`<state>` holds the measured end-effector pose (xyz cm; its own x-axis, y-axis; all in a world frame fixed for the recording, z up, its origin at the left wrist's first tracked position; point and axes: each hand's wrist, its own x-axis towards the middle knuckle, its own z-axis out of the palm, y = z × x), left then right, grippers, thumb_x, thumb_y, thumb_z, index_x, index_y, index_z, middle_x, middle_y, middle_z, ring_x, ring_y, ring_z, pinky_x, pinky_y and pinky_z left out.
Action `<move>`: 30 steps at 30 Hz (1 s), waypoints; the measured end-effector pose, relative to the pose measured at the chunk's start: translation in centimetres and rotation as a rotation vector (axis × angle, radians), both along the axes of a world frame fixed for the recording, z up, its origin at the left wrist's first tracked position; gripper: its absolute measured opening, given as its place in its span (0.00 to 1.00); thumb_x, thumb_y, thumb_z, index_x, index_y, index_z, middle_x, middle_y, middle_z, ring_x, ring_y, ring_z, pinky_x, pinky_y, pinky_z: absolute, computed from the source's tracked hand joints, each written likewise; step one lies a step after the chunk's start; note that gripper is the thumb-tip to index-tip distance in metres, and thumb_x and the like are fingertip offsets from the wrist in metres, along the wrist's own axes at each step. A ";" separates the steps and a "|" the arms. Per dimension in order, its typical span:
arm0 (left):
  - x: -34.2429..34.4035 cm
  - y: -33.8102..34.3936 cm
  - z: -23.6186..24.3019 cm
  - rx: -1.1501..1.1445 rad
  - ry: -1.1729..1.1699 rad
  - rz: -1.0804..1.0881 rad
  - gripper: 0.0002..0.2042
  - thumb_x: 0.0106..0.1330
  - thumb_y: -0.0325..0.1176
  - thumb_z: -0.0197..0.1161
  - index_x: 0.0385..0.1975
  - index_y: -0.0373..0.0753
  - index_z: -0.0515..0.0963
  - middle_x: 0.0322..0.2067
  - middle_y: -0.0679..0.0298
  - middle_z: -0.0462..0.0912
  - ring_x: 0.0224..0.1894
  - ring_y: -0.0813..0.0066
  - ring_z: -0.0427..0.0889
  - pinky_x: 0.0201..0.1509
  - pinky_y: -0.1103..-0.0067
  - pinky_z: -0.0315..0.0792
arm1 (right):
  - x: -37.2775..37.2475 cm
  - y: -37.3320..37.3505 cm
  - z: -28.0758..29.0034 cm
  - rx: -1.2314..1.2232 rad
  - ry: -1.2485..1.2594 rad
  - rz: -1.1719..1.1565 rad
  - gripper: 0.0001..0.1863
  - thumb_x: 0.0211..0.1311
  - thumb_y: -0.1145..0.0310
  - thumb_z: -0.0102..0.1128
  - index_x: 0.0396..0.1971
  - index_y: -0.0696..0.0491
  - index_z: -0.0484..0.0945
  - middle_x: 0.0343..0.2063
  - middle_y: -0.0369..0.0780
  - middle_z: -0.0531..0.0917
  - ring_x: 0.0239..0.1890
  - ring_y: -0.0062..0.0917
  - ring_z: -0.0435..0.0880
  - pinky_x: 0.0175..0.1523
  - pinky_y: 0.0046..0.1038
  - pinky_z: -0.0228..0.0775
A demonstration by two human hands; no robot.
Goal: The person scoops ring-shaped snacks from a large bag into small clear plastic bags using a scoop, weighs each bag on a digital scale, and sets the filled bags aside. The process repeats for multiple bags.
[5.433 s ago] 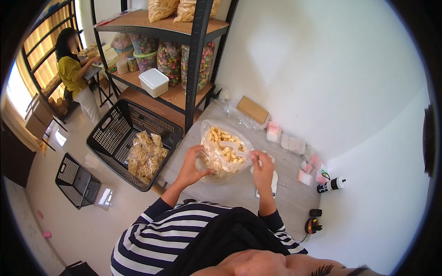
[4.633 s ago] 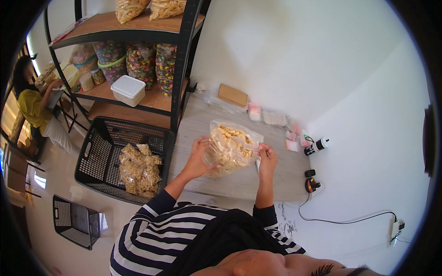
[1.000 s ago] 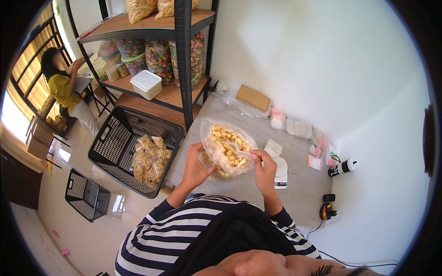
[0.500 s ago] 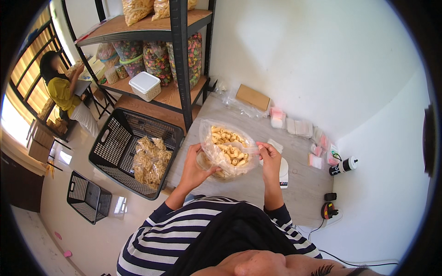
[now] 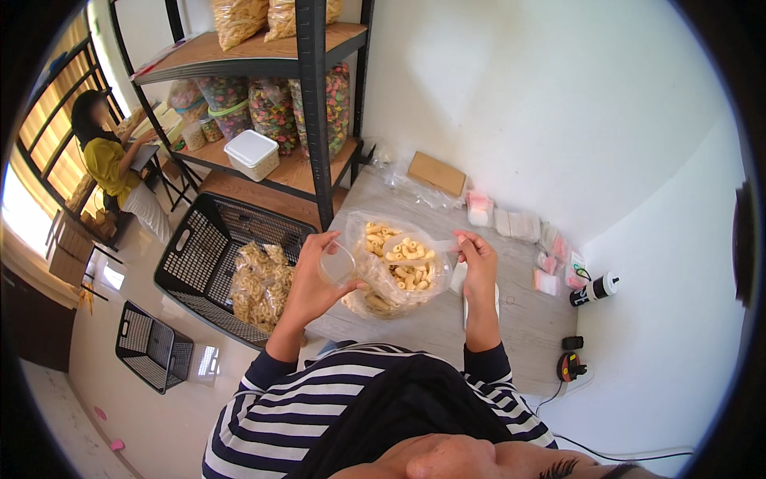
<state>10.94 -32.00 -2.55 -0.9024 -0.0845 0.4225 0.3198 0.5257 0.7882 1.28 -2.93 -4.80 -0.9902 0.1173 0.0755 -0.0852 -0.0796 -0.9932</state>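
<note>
An open clear plastic bag of tubular yellow snacks (image 5: 411,279) rests on the grey table (image 5: 527,319). At its left, my left hand (image 5: 311,283) has its fingers wrapped round a clear plastic cup (image 5: 337,262), which appears empty. My right hand (image 5: 479,263) pinches the handle of a translucent scoop (image 5: 443,246) whose head lies among the snacks. Under my right wrist a white kitchen scale (image 5: 459,279) is partly hidden. Small packs of plastic bags (image 5: 519,223) and a brown cardboard box (image 5: 437,174) line the back of the table.
A black basket (image 5: 191,271) with bagged snacks stands left, another basket (image 5: 144,335) on the floor. A metal shelf (image 5: 315,112) holds filled bags and a lidded tub (image 5: 252,156). At right are a bottle (image 5: 594,289) and cables. A co-worker in yellow (image 5: 112,168) works far left.
My left hand has come up and left, bringing the clear cup out from beside the bag into plain view. My right hand has shifted slightly up and right with the scoop.
</note>
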 end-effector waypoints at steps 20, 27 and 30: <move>-1.8 2.2 -0.3 -0.073 -0.103 -0.110 0.43 0.42 0.45 0.83 0.58 0.33 0.71 0.47 0.51 0.77 0.53 0.52 0.77 0.57 0.62 0.71 | 1.7 -7.2 12.5 0.705 0.667 0.310 0.08 0.64 0.74 0.61 0.41 0.56 0.85 0.29 0.36 0.83 0.29 0.23 0.76 0.38 0.26 0.66; -1.1 1.8 -1.4 0.108 -0.168 -0.131 0.44 0.41 0.40 0.85 0.60 0.32 0.70 0.48 0.55 0.76 0.51 0.62 0.77 0.57 0.70 0.72 | 3.7 -6.6 14.2 0.803 1.051 0.316 0.09 0.57 0.78 0.64 0.39 0.54 0.84 0.30 0.39 0.83 0.31 0.32 0.75 0.41 0.34 0.66; -0.8 1.2 -3.3 0.180 -0.114 -0.088 0.46 0.40 0.38 0.86 0.61 0.33 0.67 0.51 0.56 0.75 0.51 0.65 0.77 0.58 0.71 0.73 | 3.1 -4.2 13.2 0.763 1.003 0.172 0.13 0.54 0.79 0.63 0.40 0.52 0.84 0.30 0.37 0.83 0.34 0.32 0.77 0.42 0.33 0.64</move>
